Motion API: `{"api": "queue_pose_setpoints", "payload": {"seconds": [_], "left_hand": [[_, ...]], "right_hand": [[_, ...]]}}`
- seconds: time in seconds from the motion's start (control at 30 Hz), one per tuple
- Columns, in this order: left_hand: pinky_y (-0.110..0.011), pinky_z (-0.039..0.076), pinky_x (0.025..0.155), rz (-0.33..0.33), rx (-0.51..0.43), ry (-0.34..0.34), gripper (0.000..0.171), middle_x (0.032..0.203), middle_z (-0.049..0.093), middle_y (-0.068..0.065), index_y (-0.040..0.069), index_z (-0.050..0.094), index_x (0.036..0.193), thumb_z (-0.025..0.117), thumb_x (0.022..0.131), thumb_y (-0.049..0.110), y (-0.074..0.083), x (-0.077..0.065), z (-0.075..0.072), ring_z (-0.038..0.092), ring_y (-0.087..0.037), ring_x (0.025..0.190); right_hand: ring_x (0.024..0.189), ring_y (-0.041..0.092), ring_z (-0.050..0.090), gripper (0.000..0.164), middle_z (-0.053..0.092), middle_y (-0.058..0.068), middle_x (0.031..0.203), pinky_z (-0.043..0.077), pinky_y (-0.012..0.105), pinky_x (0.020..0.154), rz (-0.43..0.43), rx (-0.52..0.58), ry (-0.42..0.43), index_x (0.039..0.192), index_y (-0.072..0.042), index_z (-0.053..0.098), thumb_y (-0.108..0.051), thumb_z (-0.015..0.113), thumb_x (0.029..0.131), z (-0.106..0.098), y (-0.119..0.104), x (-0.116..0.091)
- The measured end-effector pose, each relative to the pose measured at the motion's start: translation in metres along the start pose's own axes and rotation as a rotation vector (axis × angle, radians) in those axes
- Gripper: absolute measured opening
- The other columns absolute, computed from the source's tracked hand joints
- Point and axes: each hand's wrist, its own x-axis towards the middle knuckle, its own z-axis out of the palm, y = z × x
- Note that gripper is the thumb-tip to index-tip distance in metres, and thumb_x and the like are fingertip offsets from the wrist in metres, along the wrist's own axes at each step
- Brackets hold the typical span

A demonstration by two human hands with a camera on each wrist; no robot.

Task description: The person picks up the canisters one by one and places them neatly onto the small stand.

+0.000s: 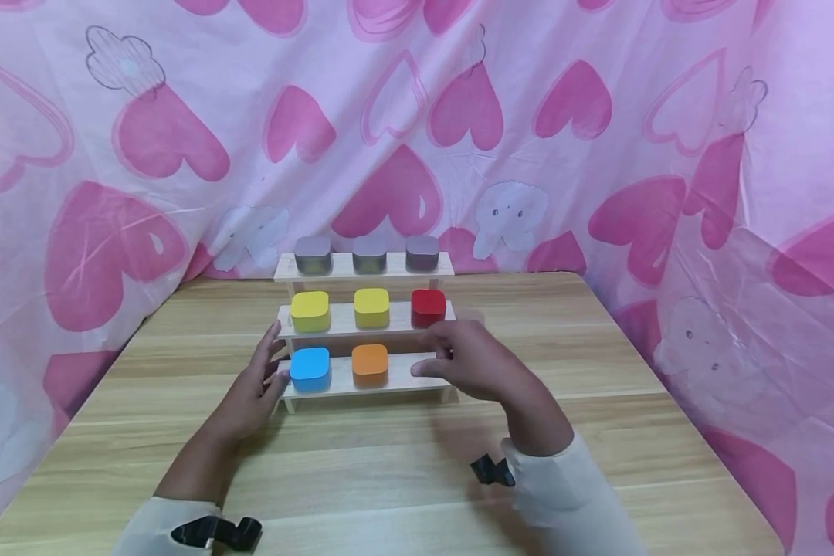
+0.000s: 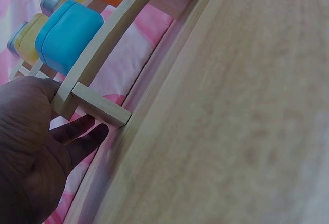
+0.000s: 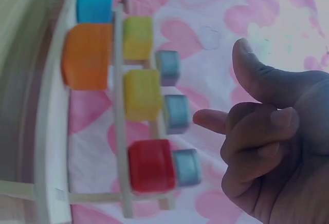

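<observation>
A three-step wooden rack (image 1: 417, 376) bears small rounded boxes. My left hand (image 1: 249, 395) is at the rack's left end, gripping the lowest shelf's corner beside the blue box (image 1: 310, 369); two of its fingers (image 2: 85, 144) extend below the shelf in the left wrist view. My right hand (image 1: 474, 361) hovers by the right end of the lowest shelf, holding nothing. In the right wrist view its thumb (image 3: 252, 67) stands apart from the curled fingers. An orange box (image 1: 370, 366) sits mid-shelf. Above it are two yellow boxes, one a yellow box (image 1: 371, 309), and a red box (image 1: 428, 308).
Three grey boxes, among them a grey box (image 1: 369, 255), line the top shelf. The rack stands on a wood-grain table (image 1: 361, 479). Behind and beside the table hangs a pink heart-patterned cloth (image 1: 514, 93). Black straps (image 1: 215, 533) are around the sleeves.
</observation>
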Motion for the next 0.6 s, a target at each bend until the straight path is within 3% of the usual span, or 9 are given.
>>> {"api": "queue_pose_setpoints", "payload": {"seconds": [0.27, 0.43, 0.6], "left_hand": [[-0.076, 0.034, 0.122, -0.007, 0.01, 0.002, 0.095, 0.181, 0.017, -0.027, 0.057, -0.016, 0.168, 0.051, 0.116, 0.017, -0.004, 0.0, 0.0, 0.03, -0.064, 0.159], [-0.076, 0.034, 0.121, -0.002, 0.007, 0.003, 0.095, 0.181, 0.018, -0.026, 0.057, -0.016, 0.168, 0.052, 0.116, 0.016, -0.003, 0.0, 0.001, 0.03, -0.064, 0.159], [-0.076, 0.035, 0.121, 0.006, 0.005, 0.002, 0.095, 0.181, 0.018, -0.027, 0.053, -0.016, 0.17, 0.052, 0.116, 0.015, -0.001, 0.0, 0.001, 0.03, -0.064, 0.159]], "right_hand": [[0.067, 0.023, 0.055, 0.045, 0.062, 0.008, 0.078, 0.05, 0.027, 0.059, -0.04, 0.099, 0.188, 0.137, -0.01, 0.074, -0.023, 0.087, 0.096, -0.018, 0.01, -0.008], [0.068, 0.022, 0.055, 0.042, 0.062, 0.009, 0.078, 0.049, 0.024, 0.057, -0.085, 0.186, 0.324, 0.138, -0.009, 0.073, -0.02, 0.083, 0.099, -0.028, 0.025, -0.002], [0.062, 0.018, 0.05, 0.037, 0.059, 0.008, 0.076, 0.045, 0.024, 0.053, -0.137, 0.269, 0.401, 0.137, -0.01, 0.072, -0.019, 0.08, 0.102, -0.036, 0.051, 0.01]]}}
